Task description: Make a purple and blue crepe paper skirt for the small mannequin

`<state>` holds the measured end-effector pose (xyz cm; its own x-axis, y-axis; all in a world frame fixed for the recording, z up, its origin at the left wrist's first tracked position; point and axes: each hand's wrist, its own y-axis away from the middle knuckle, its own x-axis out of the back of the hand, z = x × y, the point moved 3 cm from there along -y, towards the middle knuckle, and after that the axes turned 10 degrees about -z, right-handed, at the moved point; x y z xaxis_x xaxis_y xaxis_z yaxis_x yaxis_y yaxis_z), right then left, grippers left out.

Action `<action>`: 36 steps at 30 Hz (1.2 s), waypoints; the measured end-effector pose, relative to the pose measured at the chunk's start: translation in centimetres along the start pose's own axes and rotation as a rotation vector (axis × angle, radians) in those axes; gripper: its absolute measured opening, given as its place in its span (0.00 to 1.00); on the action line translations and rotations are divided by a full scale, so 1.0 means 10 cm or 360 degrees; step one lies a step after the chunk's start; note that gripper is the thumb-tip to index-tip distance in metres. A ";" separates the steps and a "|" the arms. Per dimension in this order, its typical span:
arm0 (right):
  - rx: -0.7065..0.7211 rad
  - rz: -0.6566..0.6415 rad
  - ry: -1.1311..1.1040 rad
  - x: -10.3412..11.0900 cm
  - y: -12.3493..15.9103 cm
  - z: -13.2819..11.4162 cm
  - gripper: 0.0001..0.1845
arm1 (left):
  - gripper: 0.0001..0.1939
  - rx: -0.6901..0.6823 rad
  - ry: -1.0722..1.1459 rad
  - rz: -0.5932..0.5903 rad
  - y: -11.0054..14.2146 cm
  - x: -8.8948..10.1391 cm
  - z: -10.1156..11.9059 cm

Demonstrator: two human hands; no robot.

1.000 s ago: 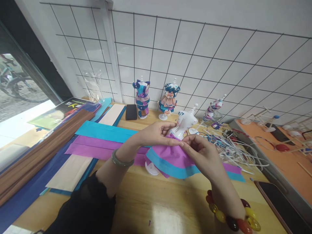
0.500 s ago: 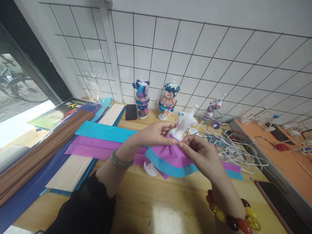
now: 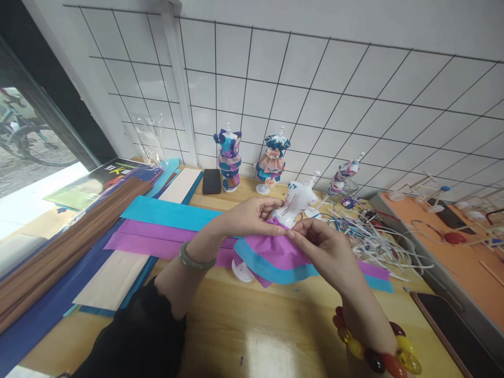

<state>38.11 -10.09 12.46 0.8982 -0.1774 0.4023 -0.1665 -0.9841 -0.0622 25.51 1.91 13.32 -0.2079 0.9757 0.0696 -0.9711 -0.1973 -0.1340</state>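
A small white mannequin (image 3: 301, 197) with coloured specks leans to the right over the table, its round base (image 3: 242, 270) tipped up. Around its waist lies a gathered crepe paper skirt (image 3: 275, 251), purple with a blue hem. My left hand (image 3: 255, 216) is closed at the waist from the left, thumb pressing the skirt's top edge and fingers behind the mannequin. From the right, my right hand (image 3: 321, 241) pinches the same edge between thumb and forefinger. A purple and blue tail of the strip (image 3: 376, 275) shows beyond my right wrist.
Blue (image 3: 171, 211) and purple paper strips (image 3: 145, 239) lie to the left beside a brown paper roll (image 3: 74, 231). Two dressed mannequins (image 3: 230, 160) stand at the wall. Tangled white strips (image 3: 370, 239) and a phone (image 3: 452, 331) are on the right.
Both hands keep their grip at the waist. The mannequin and skirt have shifted very slightly, with the base and hem a little higher.
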 end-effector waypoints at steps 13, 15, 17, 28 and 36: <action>0.0046 -0.0065 0.0172 0.06 0.07 -0.13 0.14 | 0.39 0.0022 0.0111 -0.0016 0.00 0.04 -0.01; 0.0078 -0.0117 0.0153 0.06 0.08 -0.16 0.13 | 0.38 0.0042 0.0082 -0.0001 0.00 0.03 0.00; 0.0100 -0.0159 0.0136 0.05 0.09 -0.17 0.12 | 0.38 0.0055 0.0047 0.0017 0.01 0.03 0.00; 0.0207 -0.0142 0.0163 0.04 0.08 -0.14 0.09 | 0.37 0.0042 0.0042 0.0020 0.01 0.02 0.00; 0.0078 0.0003 -0.0041 0.03 0.06 -0.12 0.10 | 0.36 0.0032 0.0028 -0.0051 0.01 0.01 0.04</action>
<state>37.80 -10.73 13.70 0.9081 -0.1787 0.3788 -0.1485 -0.9830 -0.1078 25.31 1.93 13.66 -0.1749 0.9830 0.0559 -0.9794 -0.1679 -0.1124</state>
